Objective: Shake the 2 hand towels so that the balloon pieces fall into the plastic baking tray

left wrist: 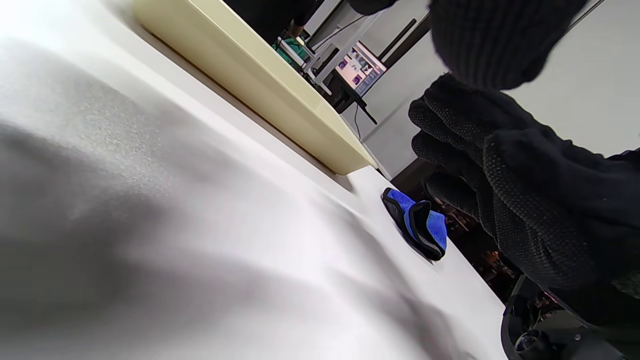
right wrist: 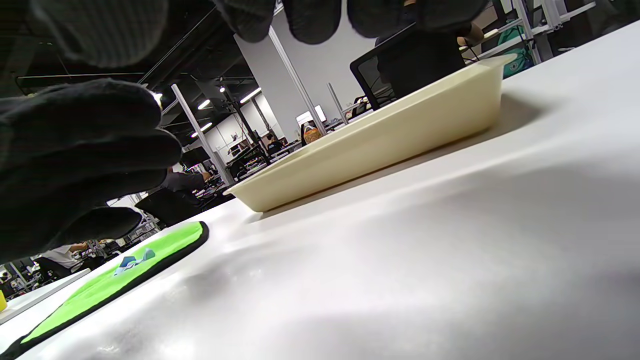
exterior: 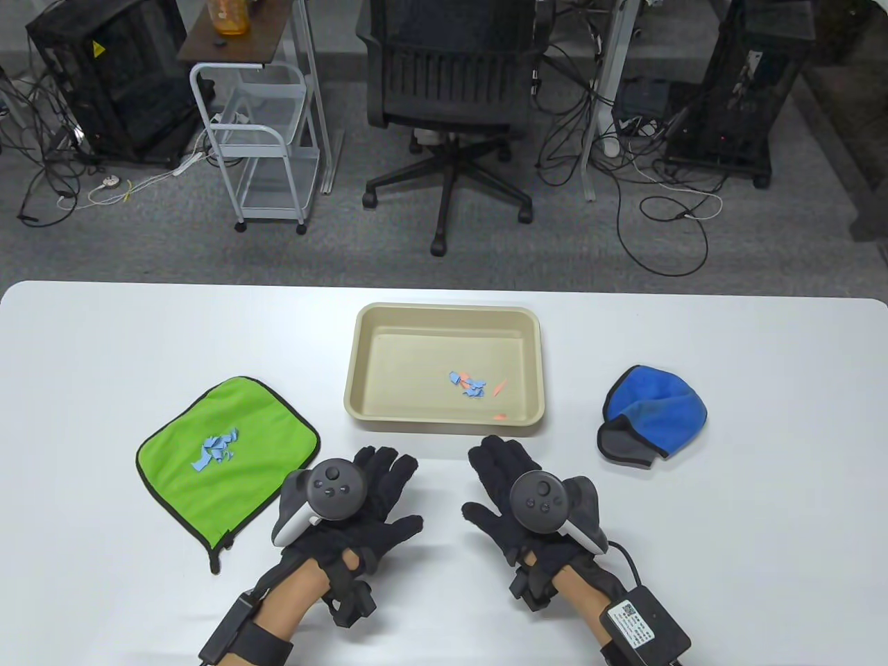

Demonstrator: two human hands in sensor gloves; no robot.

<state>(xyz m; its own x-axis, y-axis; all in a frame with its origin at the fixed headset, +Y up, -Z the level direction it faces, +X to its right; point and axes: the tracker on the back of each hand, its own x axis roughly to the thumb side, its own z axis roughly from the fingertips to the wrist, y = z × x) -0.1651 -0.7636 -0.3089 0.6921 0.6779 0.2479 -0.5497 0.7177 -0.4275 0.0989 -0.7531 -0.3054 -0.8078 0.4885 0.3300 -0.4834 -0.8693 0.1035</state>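
A big white worktop (left wrist: pixel 200 240) fills most of the picture. The cream tray (left wrist: pixel 280 95) sits on it near the top. A blue towel (left wrist: pixel 417 227) lies bunched up farther along. Black gloved fingers (left wrist: pixel 480 165) of the other hand show at the right.

Green towel (exterior: pixel 229 454) (black-edged), blue-and-grey towel (exterior: pixel 651 415), beige tray (exterior: pixel 444 414), black gloves (exterior: pixel 371 499).

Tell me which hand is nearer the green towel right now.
Left. The left hand lies just beside the green towel, by its near right corner; the right hand lies farther right, in front of the tray.
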